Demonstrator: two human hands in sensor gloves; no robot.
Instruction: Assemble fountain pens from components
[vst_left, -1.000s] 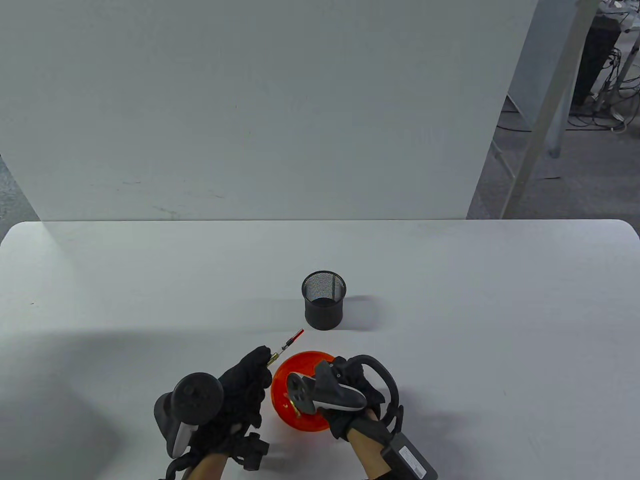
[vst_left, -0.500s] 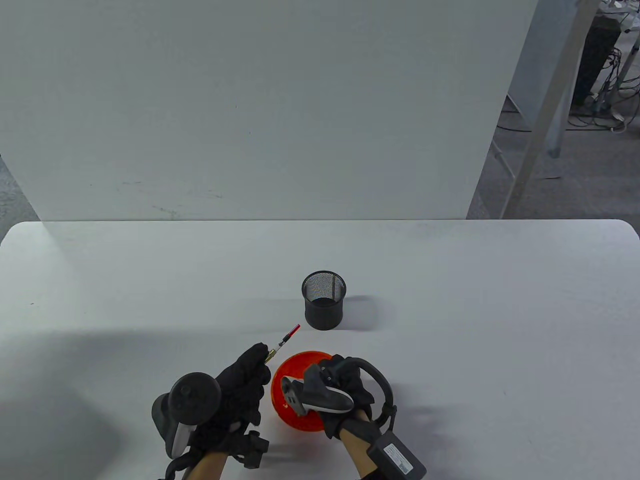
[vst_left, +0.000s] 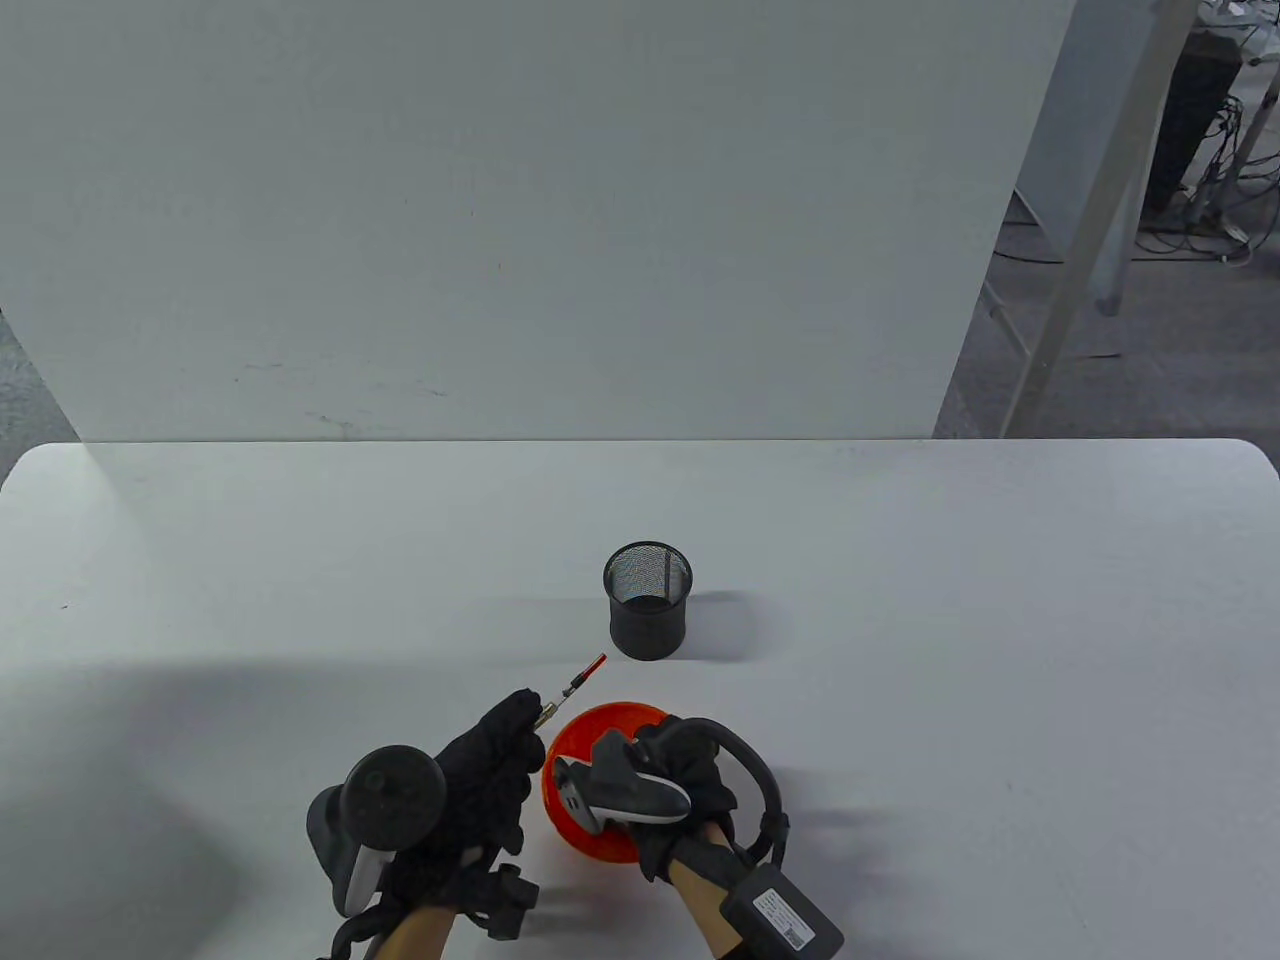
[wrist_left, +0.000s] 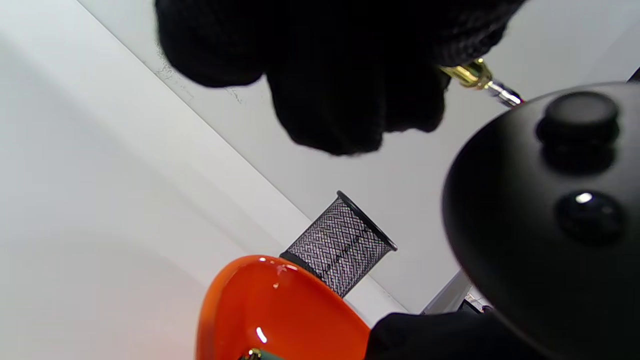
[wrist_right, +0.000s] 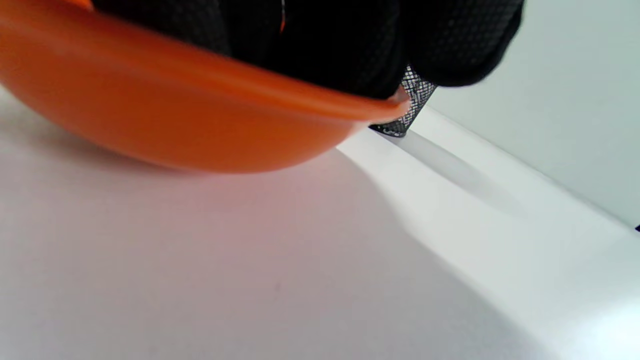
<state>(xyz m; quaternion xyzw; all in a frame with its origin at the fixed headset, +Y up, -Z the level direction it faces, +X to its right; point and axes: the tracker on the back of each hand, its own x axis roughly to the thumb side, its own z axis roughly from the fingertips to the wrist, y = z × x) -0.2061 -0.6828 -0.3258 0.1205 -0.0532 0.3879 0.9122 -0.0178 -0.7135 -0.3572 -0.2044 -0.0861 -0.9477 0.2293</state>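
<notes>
My left hand (vst_left: 528, 715) pinches a pen part (vst_left: 572, 684), a gold section with a thin red ink tube pointing up and right, just above the table left of the orange bowl (vst_left: 600, 716). Its gold end shows past my fingers (wrist_left: 350, 85) in the left wrist view (wrist_left: 467, 74). My right hand (vst_left: 660, 760) reaches down into the bowl, its fingers (wrist_right: 325, 40) behind the rim (wrist_right: 200, 95). What they touch is hidden. A greenish part with gold trim (wrist_left: 256, 355) lies in the bowl (wrist_left: 280, 305).
A black mesh pen cup (vst_left: 648, 600) stands upright just beyond the bowl; it also shows in the left wrist view (wrist_left: 340, 245) and the right wrist view (wrist_right: 412, 107). A white wall panel rises behind the white table (vst_left: 900, 620).
My right hand has slid a little left and toward me over the bowl. My left hand has stayed put, the red tube only wobbling slightly.
</notes>
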